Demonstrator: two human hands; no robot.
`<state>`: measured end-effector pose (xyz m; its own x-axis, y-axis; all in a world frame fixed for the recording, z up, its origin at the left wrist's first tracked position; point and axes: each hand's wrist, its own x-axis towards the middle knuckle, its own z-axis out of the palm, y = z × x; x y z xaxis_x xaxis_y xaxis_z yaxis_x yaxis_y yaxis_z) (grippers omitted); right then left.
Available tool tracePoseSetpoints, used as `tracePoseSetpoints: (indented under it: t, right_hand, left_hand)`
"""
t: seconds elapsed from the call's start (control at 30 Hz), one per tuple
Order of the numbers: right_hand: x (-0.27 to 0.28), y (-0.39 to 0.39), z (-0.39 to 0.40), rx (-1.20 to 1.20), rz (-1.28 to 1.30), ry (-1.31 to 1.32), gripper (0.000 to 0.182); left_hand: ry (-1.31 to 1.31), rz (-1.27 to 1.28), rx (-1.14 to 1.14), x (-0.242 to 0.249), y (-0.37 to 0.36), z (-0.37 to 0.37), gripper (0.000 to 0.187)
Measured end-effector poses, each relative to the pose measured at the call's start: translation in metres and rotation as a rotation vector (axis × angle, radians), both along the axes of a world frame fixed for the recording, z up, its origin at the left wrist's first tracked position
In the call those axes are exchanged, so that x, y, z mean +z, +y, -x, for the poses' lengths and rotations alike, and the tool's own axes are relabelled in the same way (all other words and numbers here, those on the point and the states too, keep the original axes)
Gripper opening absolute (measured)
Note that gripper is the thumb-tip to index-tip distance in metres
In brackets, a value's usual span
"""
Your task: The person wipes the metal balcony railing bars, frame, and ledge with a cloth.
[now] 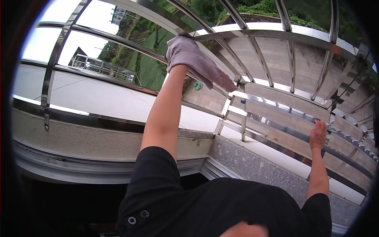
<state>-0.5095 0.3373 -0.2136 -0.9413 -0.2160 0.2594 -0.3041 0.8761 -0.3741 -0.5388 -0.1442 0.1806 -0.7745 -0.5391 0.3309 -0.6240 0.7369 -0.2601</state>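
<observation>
A greyish-purple cloth [197, 63] drapes over my left hand [179, 70] and hides its fingers. Through the cloth, that hand is closed against a shiny metal bar near the corner where the upper bars [177, 28] meet. One end of the cloth hangs down to the right, along the slanting bars. On the right side, my right hand [318, 135] grips a flat metal rail [284, 108] of the window guard, fingers curled over it. Both arms reach out from black short sleeves.
Steel bars [252, 51] enclose the space ahead and to both sides. Below them run a speckled stone sill [244, 160] and a metal window track [79, 170]. Beyond lie a paved ground [272, 57] far below, a white ledge [98, 91] and greenery [154, 51].
</observation>
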Motion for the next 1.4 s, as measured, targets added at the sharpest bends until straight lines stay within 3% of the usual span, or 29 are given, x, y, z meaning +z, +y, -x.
tracePoseSetpoints:
  t: [0.1, 0.13, 0.27, 0.37, 0.4, 0.5, 0.53, 0.63, 0.73, 0.83, 0.97, 1.03, 1.1, 1.2, 1.3, 1.4]
  right_hand:
    - [-0.005, 0.001, 0.002, 0.012, -0.019, 0.028, 0.039]
    - [-0.004, 0.000, 0.001, 0.014, -0.016, 0.017, 0.039]
    - [0.005, -0.001, 0.000, -0.002, -0.006, 0.001, 0.039]
    - [0.003, -0.001, -0.003, -0.001, -0.002, 0.013, 0.039]
    - [0.000, 0.000, -0.001, -0.014, -0.003, 0.025, 0.039]
    - [-0.013, 0.004, 0.002, 0.002, -0.014, 0.035, 0.040]
    - [-0.011, 0.005, 0.001, -0.003, -0.005, 0.026, 0.040]
    - [-0.003, 0.000, 0.001, 0.003, 0.023, 0.004, 0.041]
    - [0.002, -0.002, 0.000, 0.008, 0.034, -0.003, 0.041]
    - [0.003, -0.002, -0.002, 0.006, 0.039, 0.004, 0.041]
    - [-0.004, 0.002, 0.000, 0.008, 0.033, 0.022, 0.041]
    - [-0.002, 0.002, -0.001, 0.022, 0.043, 0.037, 0.040]
    - [0.003, 0.000, -0.001, 0.027, 0.041, 0.040, 0.039]
    - [0.010, -0.001, -0.003, 0.019, 0.060, 0.026, 0.038]
    - [0.009, -0.001, -0.002, 0.016, 0.026, 0.022, 0.038]
    - [0.010, -0.002, -0.002, 0.017, 0.036, 0.033, 0.038]
  left_hand:
    - [-0.125, 0.042, -0.050, 0.002, -0.006, -0.002, 0.029]
    - [-0.147, 0.113, 0.097, -0.003, -0.002, 0.002, 0.029]
    - [-0.090, 0.163, -0.318, -0.007, -0.012, -0.025, 0.030]
    - [0.137, 0.158, -0.563, -0.029, -0.013, -0.040, 0.030]
    - [0.266, -0.016, -0.457, -0.032, -0.004, -0.037, 0.034]
    - [0.545, -0.451, -0.557, -0.045, -0.012, -0.019, 0.031]
    - [0.364, -0.128, -0.543, -0.030, -0.010, -0.013, 0.031]
    - [-0.195, 0.146, -0.367, 0.032, 0.039, 0.007, 0.027]
    - [-0.050, 0.225, -0.455, -0.006, -0.010, 0.045, 0.017]
    - [-0.255, 0.548, -0.483, -0.009, 0.005, 0.037, 0.023]
    - [-0.275, 0.336, -0.514, -0.020, -0.022, 0.024, 0.034]
    - [-0.344, 0.428, -0.479, -0.024, -0.016, 0.016, 0.038]
    - [-0.423, 0.711, -0.416, -0.029, -0.007, 0.015, 0.040]
    - [-0.377, 0.629, -0.403, -0.043, -0.005, 0.028, 0.041]
    - [-0.255, 0.506, -0.548, -0.043, -0.021, 0.029, 0.041]
    - [-0.356, 0.499, -0.491, -0.021, 0.005, 0.021, 0.040]
